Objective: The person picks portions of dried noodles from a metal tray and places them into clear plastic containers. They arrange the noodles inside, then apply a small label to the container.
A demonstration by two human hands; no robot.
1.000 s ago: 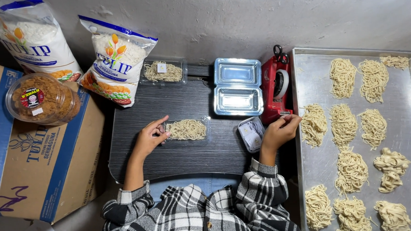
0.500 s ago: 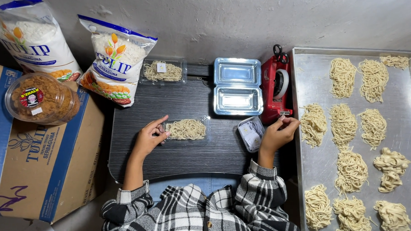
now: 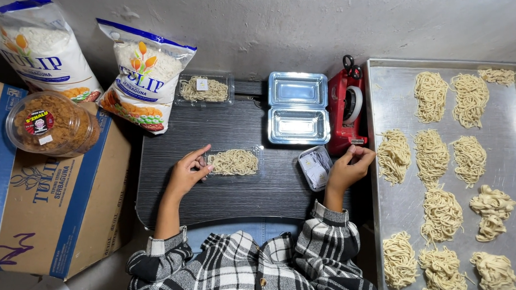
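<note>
free: dark tabletop [image 3: 233,195] front strip | blocked: open clear container [image 3: 298,108], red tape dispenser [image 3: 347,111]

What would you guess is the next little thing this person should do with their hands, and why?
Probably carry the right hand from the red tape dispenser to the closed noodle box. The left hand steadies that box's edge, and the right fingertips are pinched together by the dispenser's front.

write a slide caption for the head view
Left hand steadies a noodle-filled clear box while right hand reaches the red tape dispenser.
</note>
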